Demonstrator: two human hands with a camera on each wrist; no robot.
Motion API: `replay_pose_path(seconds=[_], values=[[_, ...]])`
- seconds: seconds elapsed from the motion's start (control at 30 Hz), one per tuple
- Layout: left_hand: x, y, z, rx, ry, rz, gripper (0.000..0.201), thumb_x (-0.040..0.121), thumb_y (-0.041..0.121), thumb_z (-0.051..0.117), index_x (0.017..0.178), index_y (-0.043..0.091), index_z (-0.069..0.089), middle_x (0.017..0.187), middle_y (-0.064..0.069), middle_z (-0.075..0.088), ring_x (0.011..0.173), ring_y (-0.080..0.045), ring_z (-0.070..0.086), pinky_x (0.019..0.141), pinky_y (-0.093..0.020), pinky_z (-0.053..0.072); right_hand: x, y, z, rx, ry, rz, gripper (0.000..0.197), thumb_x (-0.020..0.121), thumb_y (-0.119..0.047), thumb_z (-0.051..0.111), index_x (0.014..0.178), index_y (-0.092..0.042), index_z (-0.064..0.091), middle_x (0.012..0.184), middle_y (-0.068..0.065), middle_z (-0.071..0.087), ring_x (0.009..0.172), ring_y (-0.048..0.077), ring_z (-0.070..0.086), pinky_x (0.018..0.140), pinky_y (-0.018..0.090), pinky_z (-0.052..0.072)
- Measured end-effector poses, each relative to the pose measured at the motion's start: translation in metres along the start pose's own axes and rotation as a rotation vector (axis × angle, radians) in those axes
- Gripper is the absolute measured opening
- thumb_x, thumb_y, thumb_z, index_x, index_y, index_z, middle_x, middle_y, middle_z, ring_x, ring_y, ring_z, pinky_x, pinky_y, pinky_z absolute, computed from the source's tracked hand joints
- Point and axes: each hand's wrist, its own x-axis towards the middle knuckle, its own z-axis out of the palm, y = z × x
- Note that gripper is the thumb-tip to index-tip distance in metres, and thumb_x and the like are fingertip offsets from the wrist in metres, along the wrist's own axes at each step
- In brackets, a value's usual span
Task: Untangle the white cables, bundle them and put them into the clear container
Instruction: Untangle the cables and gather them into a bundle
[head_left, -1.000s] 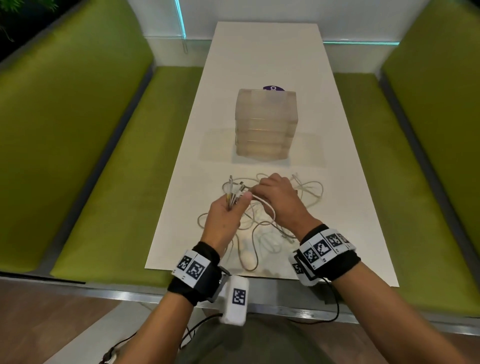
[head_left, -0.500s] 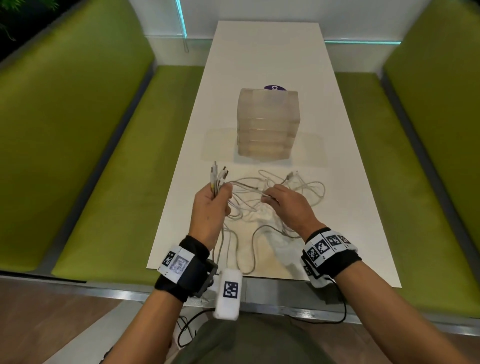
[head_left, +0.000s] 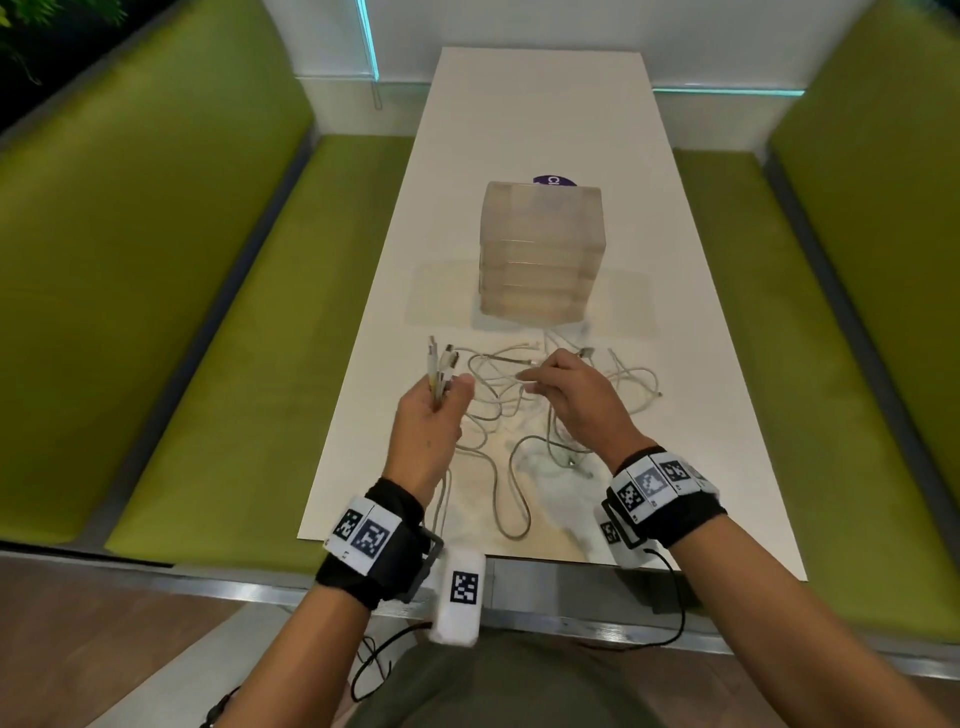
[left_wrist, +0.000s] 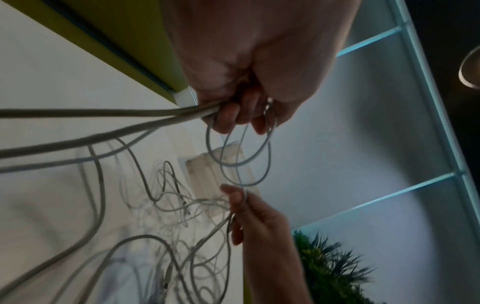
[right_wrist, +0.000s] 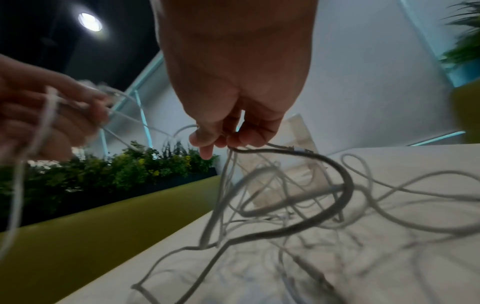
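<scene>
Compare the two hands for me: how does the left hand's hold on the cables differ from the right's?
The left hand has a fist-like grip around several white cables, connector ends sticking up above it; the right hand pinches just a strand or two at its fingertips. The left hand sits at the table's left edge; the right hovers over the tangle, nearer the clear container. Both are raised above the table and hold cable.
</scene>
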Motion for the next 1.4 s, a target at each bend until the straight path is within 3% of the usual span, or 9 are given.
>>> replay_pose_path(seconds=[0.07,0.3,0.43,0.57,0.67,0.83,1.03,1.17,1.4], values=[[0.003,-0.004,0.006,0.081,-0.049,-0.013,0.029,0.092,0.031,0.061,0.070,0.017,0.048,0.060,0.005,0.035,0.055,-0.013,0.031,0.056,-0.031,0.031,-0.003,-0.011,0.002,0.008,0.006,-0.071,0.024,0.087,0.005,0.060,0.106,-0.003,0.071,0.087,-0.001,0.051,0.077,-0.014,0.053,0.073,-0.003,0.037],[0.017,-0.006,0.012,0.059,-0.120,-0.158,0.013,0.093,0.018,0.058,0.088,0.006,0.058,0.058,0.002,0.033,0.052,-0.014,0.030,0.045,-0.021,0.030,-0.011,-0.020,-0.002,-0.038,0.060,-0.133,0.023,0.084,0.009,0.062,0.105,0.003,0.070,0.086,0.006,0.053,0.079,0.010,0.051,0.076,-0.005,0.035],[0.019,-0.010,0.012,-0.004,-0.144,-0.184,0.026,0.090,0.023,0.064,0.094,-0.002,0.063,0.061,0.002,0.032,0.052,-0.013,0.028,0.045,-0.020,0.030,-0.009,-0.023,-0.004,-0.075,-0.012,-0.148,0.026,0.086,-0.001,0.064,0.111,-0.002,0.068,0.087,0.003,0.054,0.081,0.001,0.047,0.077,0.004,0.038],[0.019,-0.011,0.015,-0.025,-0.175,-0.183,0.029,0.088,0.026,0.067,0.084,-0.003,0.063,0.060,0.001,0.034,0.048,-0.011,0.029,0.045,-0.020,0.030,-0.012,-0.033,-0.006,-0.019,-0.193,-0.038,0.037,0.086,-0.005,0.063,0.122,-0.016,0.058,0.087,-0.002,0.060,0.082,0.014,0.059,0.077,0.026,0.049],[0.016,-0.012,0.019,0.100,-0.233,-0.156,0.020,0.088,0.026,0.067,0.076,0.011,0.065,0.062,-0.001,0.051,0.045,-0.006,0.037,0.051,-0.024,0.032,-0.017,-0.041,-0.004,0.102,-0.155,0.043,0.036,0.088,-0.009,0.063,0.116,-0.020,0.044,0.077,-0.007,0.057,0.074,0.011,0.057,0.071,0.025,0.047],[0.016,-0.019,0.012,0.386,-0.260,-0.034,0.029,0.085,0.041,0.067,0.096,0.014,0.069,0.069,0.003,0.061,0.058,-0.011,0.047,0.059,-0.028,0.037,-0.017,-0.043,-0.006,0.153,-0.067,0.091,0.029,0.088,-0.010,0.062,0.102,-0.023,0.040,0.080,-0.010,0.059,0.074,0.001,0.057,0.067,0.018,0.046],[0.012,-0.014,0.010,0.541,-0.227,0.161,0.022,0.094,0.031,0.056,0.103,0.013,0.063,0.074,-0.003,0.064,0.058,-0.013,0.050,0.053,-0.022,0.037,-0.007,-0.030,-0.001,0.052,-0.228,0.072,0.021,0.088,-0.004,0.061,0.100,-0.018,0.050,0.090,-0.005,0.059,0.072,-0.001,0.056,0.063,0.011,0.042],[0.006,-0.006,0.007,0.450,-0.203,0.203,0.019,0.095,0.024,0.056,0.103,0.009,0.062,0.066,0.008,0.055,0.050,0.004,0.048,0.051,-0.010,0.035,-0.001,-0.005,0.011,-0.304,-0.193,0.049,0.014,0.088,-0.010,0.056,0.099,-0.018,0.060,0.102,0.000,0.056,0.087,0.022,0.060,0.067,0.035,0.049],[0.005,0.012,-0.014,0.261,-0.075,0.243,0.024,0.095,0.018,0.057,0.075,0.030,0.051,0.046,0.014,0.039,0.043,-0.002,0.033,0.045,-0.011,0.027,0.001,0.036,0.003,-0.224,-0.064,0.217,0.014,0.091,-0.010,0.056,0.098,-0.010,0.068,0.102,0.004,0.056,0.086,0.024,0.059,0.069,0.029,0.042]])
